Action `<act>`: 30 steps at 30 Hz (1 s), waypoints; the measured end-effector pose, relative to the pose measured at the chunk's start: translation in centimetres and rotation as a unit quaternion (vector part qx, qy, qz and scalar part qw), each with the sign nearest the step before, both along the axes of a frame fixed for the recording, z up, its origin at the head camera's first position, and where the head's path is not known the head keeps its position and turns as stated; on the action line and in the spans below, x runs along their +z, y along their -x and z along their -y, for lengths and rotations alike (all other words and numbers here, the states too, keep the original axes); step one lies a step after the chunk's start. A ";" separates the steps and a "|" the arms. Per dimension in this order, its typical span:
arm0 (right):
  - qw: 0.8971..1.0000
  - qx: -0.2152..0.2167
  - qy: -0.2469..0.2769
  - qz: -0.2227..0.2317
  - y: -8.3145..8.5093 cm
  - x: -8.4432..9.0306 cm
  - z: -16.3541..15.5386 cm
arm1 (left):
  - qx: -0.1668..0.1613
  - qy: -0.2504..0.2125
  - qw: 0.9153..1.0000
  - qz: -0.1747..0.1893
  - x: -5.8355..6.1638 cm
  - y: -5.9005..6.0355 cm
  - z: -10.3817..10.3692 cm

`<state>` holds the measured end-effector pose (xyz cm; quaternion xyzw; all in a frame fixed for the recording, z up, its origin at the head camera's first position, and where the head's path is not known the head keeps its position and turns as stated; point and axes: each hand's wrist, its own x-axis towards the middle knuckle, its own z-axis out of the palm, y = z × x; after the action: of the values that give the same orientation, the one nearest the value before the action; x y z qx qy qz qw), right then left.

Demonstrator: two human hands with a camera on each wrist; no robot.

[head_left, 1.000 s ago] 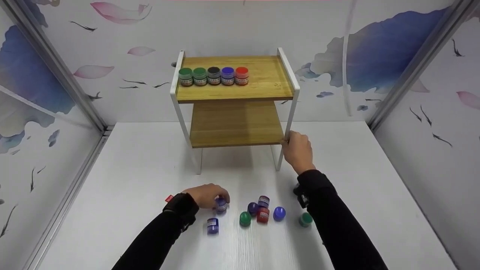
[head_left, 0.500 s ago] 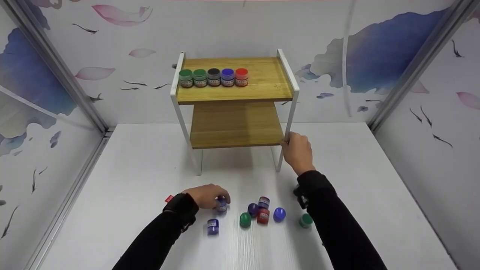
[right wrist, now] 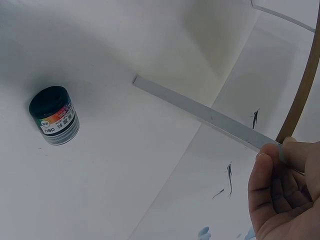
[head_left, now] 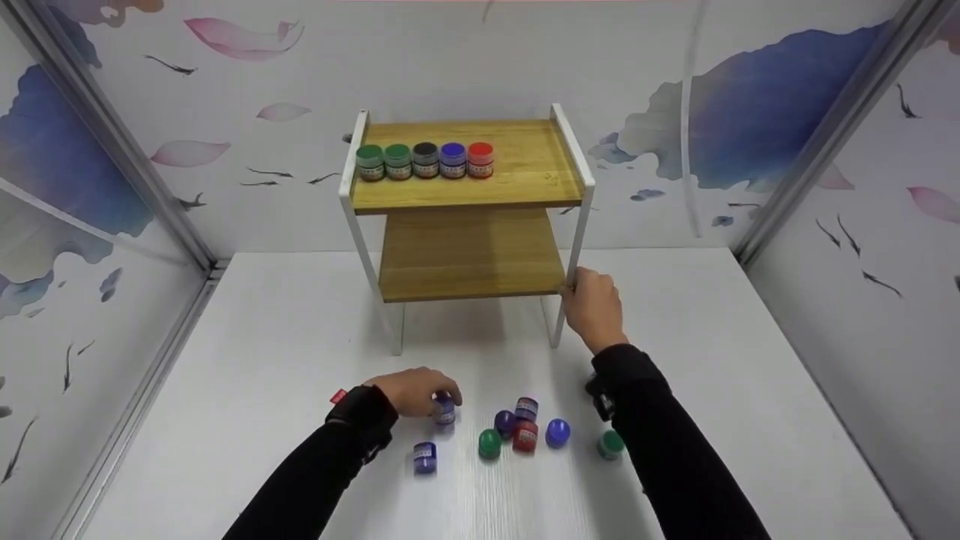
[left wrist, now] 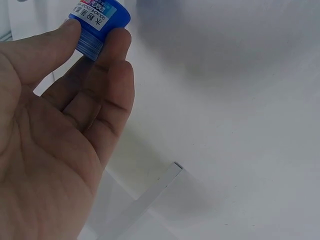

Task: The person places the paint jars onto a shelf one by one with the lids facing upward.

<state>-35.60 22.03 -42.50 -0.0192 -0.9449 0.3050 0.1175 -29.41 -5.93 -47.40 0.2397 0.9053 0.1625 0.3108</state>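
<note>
The left grip [head_left: 411,391] hides the top of a blue jar [head_left: 445,415] in the head view; the left wrist view's upper edge crops that jar. The right grip [head_left: 595,309] covers part of the white shelf leg [head_left: 580,232]. Labels [head_left: 426,171] on the row of five jars [head_left: 426,152] are too small to read.

Left hand [head_left: 416,391] pinches; right hand [head_left: 594,307] apparently grips.

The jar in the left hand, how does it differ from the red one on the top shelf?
The held jar is blue; the shelf jar has a red lid. The held jar is pinched by the left hand; the shelf jar stands upright on the top shelf. Both carry labels.
</note>
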 end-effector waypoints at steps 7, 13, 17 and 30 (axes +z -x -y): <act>1.000 0.002 -0.013 -0.006 -0.1 0.0 0.1 | 0.003 0.007 1.000 -0.001 0.7 0.2 -0.3; 1.000 0.004 -0.014 -0.006 -0.1 0.1 0.0 | 0.003 0.009 1.000 0.004 1.1 0.6 -0.4; 1.000 0.001 -0.012 -0.001 -0.1 0.2 0.0 | 0.003 0.003 1.000 0.011 1.7 0.8 -0.4; 1.000 -0.004 -0.011 0.006 0.0 0.2 0.0 | 0.014 -0.002 1.000 0.020 3.9 1.4 -0.9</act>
<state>-35.63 21.99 -42.25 -0.0233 -0.9487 0.2944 0.1132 -30.86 -5.05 -43.45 0.2242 0.9020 0.1737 0.3255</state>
